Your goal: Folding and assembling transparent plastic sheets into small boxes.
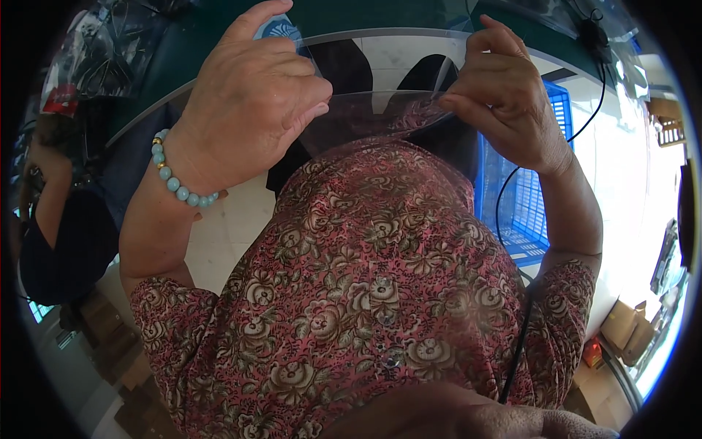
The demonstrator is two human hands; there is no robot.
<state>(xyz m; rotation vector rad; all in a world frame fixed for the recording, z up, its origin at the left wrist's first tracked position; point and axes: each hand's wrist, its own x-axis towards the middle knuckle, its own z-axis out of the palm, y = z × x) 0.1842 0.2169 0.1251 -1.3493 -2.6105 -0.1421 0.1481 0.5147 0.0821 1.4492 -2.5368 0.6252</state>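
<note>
Thin clear plastic, which looks like a bag (380, 110), is stretched between my hands above my lap, at the table's near edge. My left hand (252, 106), with a pale green bead bracelet at its wrist, pinches its left side between thumb and curled fingers, the index finger stretched forward. A blue and white printed patch (278, 29) shows beside that index finger; whether it belongs to the bag I cannot tell. My right hand (504, 95) closes thumb against fingers on the bag's right side. The far part of the plastic blends into the dark green tabletop.
Clear bags of dark items (110, 55) lie on the dark green table (190, 44) at the left. A blue plastic crate (519, 205) stands right of my lap, with a black cable (504, 194) hanging past it. Another person's arm (55, 183) is at far left. Cardboard boxes (629, 329) stand at lower right.
</note>
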